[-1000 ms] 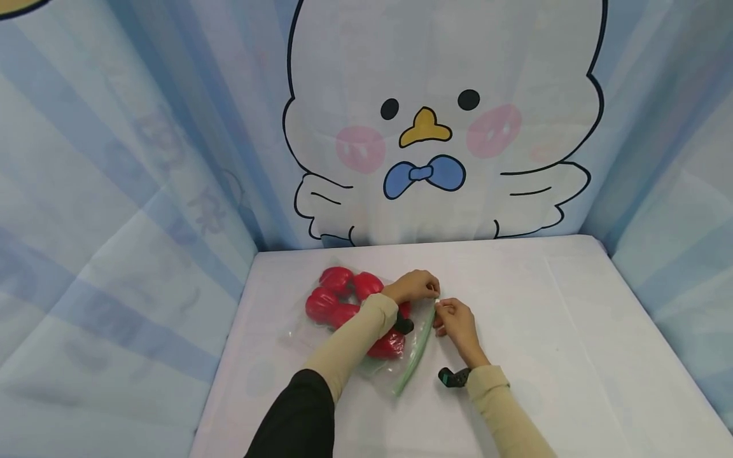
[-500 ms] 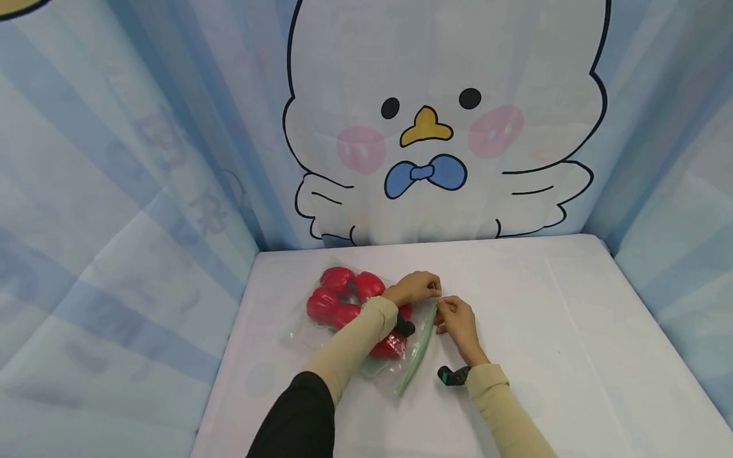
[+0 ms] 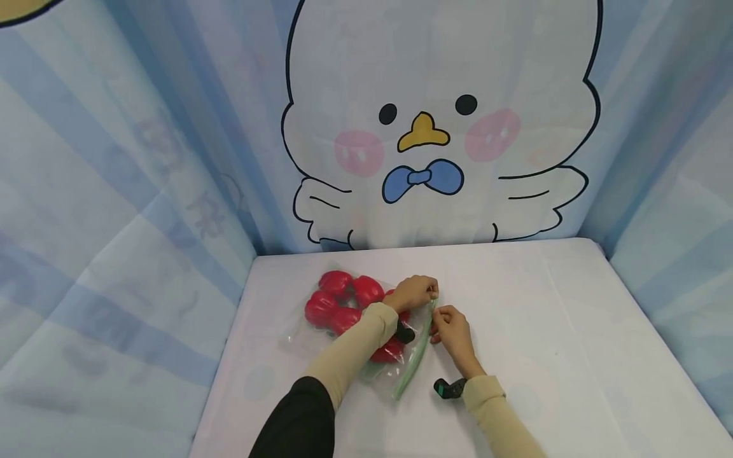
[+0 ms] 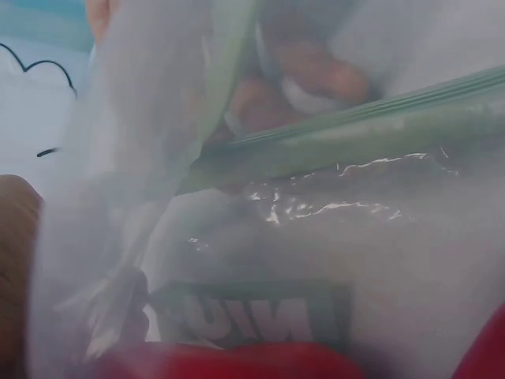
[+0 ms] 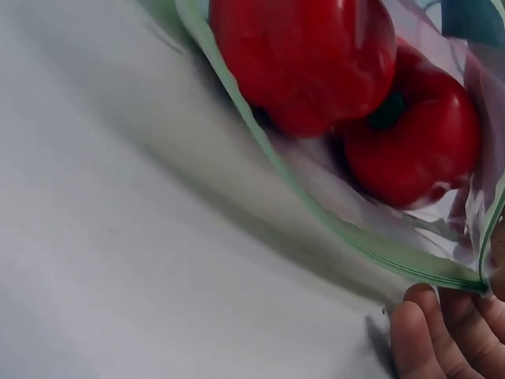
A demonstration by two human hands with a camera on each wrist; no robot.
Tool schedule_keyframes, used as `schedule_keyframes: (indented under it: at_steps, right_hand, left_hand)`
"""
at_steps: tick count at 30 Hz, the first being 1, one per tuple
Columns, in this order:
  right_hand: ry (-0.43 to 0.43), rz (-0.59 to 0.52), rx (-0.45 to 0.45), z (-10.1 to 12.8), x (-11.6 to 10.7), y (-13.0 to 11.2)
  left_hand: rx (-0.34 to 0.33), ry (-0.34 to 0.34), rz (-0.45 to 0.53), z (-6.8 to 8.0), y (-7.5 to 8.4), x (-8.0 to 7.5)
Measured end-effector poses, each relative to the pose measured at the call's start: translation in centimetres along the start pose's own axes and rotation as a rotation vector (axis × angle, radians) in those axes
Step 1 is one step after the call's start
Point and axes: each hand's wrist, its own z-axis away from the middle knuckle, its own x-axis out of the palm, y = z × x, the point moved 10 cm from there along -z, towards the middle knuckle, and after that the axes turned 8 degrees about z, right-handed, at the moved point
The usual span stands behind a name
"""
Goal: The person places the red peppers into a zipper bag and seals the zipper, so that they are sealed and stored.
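Note:
A clear zip-lock bag with a green seal strip lies on the white table. Several red bell peppers fill it; two peppers show large in the right wrist view. At the strip's far end, my left hand pinches the bag's corner, its forearm crossing over the peppers. Just nearer along the same strip, my right hand pinches the seal between thumb and fingers. In the left wrist view, the strip crosses in front of blurred fingers. Part of the bag is hidden under the left arm.
The white table extends to the right of the bag. A patterned blue and white curtain encloses its back and sides. A dark wrist camera sits by the right cuff, and another camera is by the left cuff.
My right hand has slid a little along the seal strip, toward the near side and away from my left hand. The left hand keeps its place. The head view has tilted slightly.

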Motion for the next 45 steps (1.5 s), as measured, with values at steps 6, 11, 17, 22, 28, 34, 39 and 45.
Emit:
schedule_keyframes:
  at_steps: [6, 11, 17, 22, 28, 34, 39, 45]
  right_hand:
    - [-0.005, -0.063, 0.013, 1.3, 0.5, 0.3]
    - [-0.025, -0.127, 0.016, 2.5, 1.1, 0.3]
    - [-0.048, -0.135, 0.024, 3.8, 1.8, 0.5]
    - [-0.042, -0.154, 0.034, 4.7, 2.0, 0.6]
    - [-0.051, -0.191, 0.042, 5.7, 2.6, 0.5]
    - [-0.070, -0.194, 0.039, 6.7, 3.4, 0.3]
    - [-0.068, -0.170, 0.032, 7.5, 3.9, 0.1]
    - [-0.072, -0.162, 0.028, 8.2, 4.2, 0.2]
  left_hand:
    - [0.017, -0.002, 0.025, 0.4, 0.6, -0.2]
    - [0.029, -0.012, 0.031, 0.5, 0.7, -0.1]
    - [0.034, -0.001, 0.024, 0.5, 0.5, 0.1]
    - [0.044, 0.001, 0.027, 0.4, 0.5, 0.3]
    - [0.038, 0.006, 0.027, 0.4, 0.5, 0.3]
    - [0.030, 0.019, 0.058, 0.6, 0.3, 0.0]
    - [0.036, 0.023, 0.081, 0.6, 0.1, 0.1]
    - [0.042, 0.017, 0.074, 0.4, 0.0, 0.3]
